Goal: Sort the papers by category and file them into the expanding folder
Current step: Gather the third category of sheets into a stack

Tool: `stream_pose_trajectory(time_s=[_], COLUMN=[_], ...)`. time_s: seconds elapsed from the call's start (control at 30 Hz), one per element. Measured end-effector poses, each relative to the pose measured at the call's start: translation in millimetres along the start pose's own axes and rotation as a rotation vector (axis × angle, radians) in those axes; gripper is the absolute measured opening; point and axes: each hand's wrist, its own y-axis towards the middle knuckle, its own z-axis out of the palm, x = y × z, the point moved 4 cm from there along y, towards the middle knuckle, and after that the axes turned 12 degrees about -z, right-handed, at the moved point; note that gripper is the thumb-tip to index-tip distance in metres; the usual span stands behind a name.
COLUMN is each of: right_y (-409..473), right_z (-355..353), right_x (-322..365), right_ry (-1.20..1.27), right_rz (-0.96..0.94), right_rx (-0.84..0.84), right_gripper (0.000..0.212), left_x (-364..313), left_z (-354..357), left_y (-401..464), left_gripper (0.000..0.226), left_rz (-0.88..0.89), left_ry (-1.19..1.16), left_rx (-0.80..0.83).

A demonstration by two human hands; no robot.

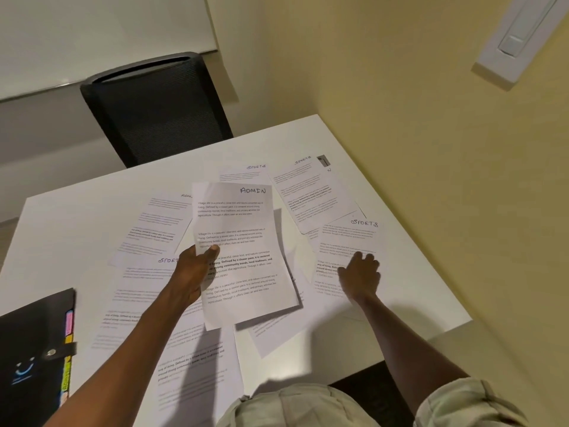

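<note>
Left hand [192, 274] grip: thumb pinching left edge of white printed sheet headed "ADMIN" [243, 254], held above worktop, long axis running away from person, heading at far end. Right hand [360, 277] fingers spread flat on "SPORTS" sheet [348, 238]. Black expanding folder with coloured tabs [34, 352] closed at near-left of white worktop [77, 217], other sheets scattered.

White papers [246, 257], black folder [34, 349] with pink and yellow tabs [69, 328].
</note>
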Motion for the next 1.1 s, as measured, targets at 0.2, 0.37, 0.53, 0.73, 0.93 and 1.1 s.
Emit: stream_pose_trajectory(time_s=[0.2,0.37,0.53,0.73,0.93,1.1], right_y=[7.0,9.4,2.8,0.5,3.3,14.3], right_z=[11.3,6.3,17.4,39.0,58.3,59.9], right_x=[-33.9,7.3,76.2,126.9,139.0,129.1], right_ry=[-0.164,-0.132,0.033,-0.033,-0.121,0.041], right_rz=[0.050,-0.110,-0.388,-0.411,-0.192,-0.082], right_rx=[0.174,0.019,0.071,0.175,0.286,0.402], right_gripper=[0.073,0.044,0.047,0.071,0.086,0.083], left_x=[-1.9,-1.8,7.9,30.9,46.3,51.9], left_z=[-24.5,-65.3,-100.8,-124.7,-128.9,-141.1], left_y=[7.8,17.0,20.3,19.6,7.7,-1.2], left_gripper=[0.025,0.024,0.013,0.007,0.008,0.017], left_rz=[0.027,0.051,0.065,0.006,-0.012,0.014], left_ry=[0.015,0.035,0.066,0.003,-0.027,-0.030], left_rx=[-0.077,-0.213,-0.390,-0.417,-0.471,-0.543])
